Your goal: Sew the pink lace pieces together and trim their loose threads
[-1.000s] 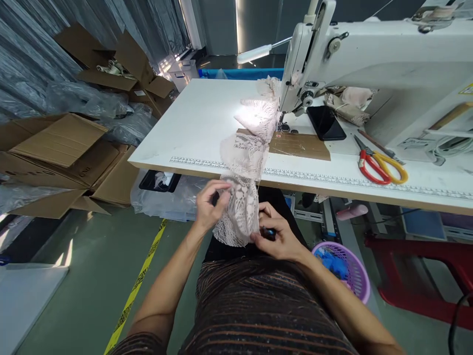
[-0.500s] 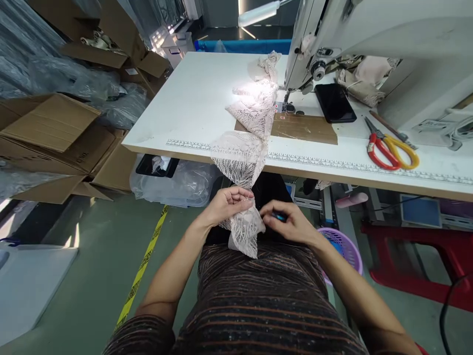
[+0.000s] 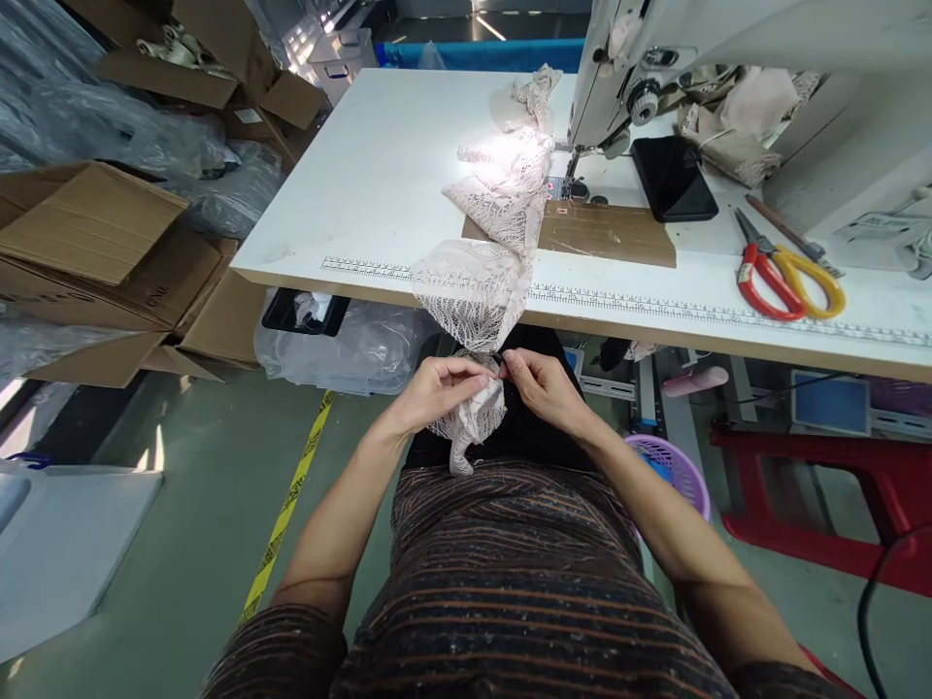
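A strip of pale lace fabric [image 3: 477,291] hangs over the front edge of the sewing table and down to my lap. My left hand [image 3: 444,390] is closed, pinching the lace between thumb and fingers just below the table edge. Close by on the right, my right hand [image 3: 540,386] is closed around a small dark tool, whose tip reaches the lace beside my left fingertips. Most of that tool is hidden by my fingers, so its kind is unclear. The lace's lower end dangles crumpled beneath my left hand.
A sewing machine [image 3: 618,87] stands at the right of the white table [image 3: 349,175]. A phone [image 3: 674,180], scissors [image 3: 790,277] and a brown cardboard strip [image 3: 604,233] lie near it. Cardboard boxes [image 3: 94,228] are at left; a purple basket [image 3: 688,476] and red stool [image 3: 743,485] at right.
My right hand has moved up and left to the lace at my left fingertips, its fingers now pinched together. The lace's lower end has bunched up and shifted left. The view has tilted slightly.
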`<state>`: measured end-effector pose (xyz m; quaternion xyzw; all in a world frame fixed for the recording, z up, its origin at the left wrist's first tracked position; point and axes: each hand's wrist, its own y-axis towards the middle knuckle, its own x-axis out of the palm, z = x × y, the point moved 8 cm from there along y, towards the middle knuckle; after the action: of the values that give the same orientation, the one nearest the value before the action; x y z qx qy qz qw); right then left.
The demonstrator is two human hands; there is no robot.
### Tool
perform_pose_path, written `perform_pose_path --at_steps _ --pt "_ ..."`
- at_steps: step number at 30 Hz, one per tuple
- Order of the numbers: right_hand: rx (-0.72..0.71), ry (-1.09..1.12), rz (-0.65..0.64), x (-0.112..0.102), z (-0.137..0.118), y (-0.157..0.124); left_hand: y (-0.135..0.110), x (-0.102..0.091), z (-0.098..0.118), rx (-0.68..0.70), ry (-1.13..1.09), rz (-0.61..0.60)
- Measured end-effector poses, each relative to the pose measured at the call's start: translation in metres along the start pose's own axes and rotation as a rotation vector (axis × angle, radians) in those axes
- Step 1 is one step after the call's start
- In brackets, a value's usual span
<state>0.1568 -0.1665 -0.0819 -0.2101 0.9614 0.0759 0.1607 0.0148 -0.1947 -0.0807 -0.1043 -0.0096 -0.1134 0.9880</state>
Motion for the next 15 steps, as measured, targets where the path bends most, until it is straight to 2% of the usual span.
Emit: perform_pose_path --at_steps 3,6,10,15 --pt "0.048 -0.018 0.027 -0.003 0.006 -0.006 0.0 0.0 0.003 0.009 0.009 0.004" --pt "0.071 -0.041 -0.043 0.001 0.008 -0.014 0.001 -0.001 0.005 -0.006 0.043 -0.007" --pt "-0.005 -0.087 -0.152 0.006 -0.005 -0.016 0.002 0.001 0.007 -0.05 0.114 -0.079" --pt "-0.089 -0.124 -0.211 0.009 -0.018 -0.008 0.003 0.006 0.011 -0.095 0.169 -0.185"
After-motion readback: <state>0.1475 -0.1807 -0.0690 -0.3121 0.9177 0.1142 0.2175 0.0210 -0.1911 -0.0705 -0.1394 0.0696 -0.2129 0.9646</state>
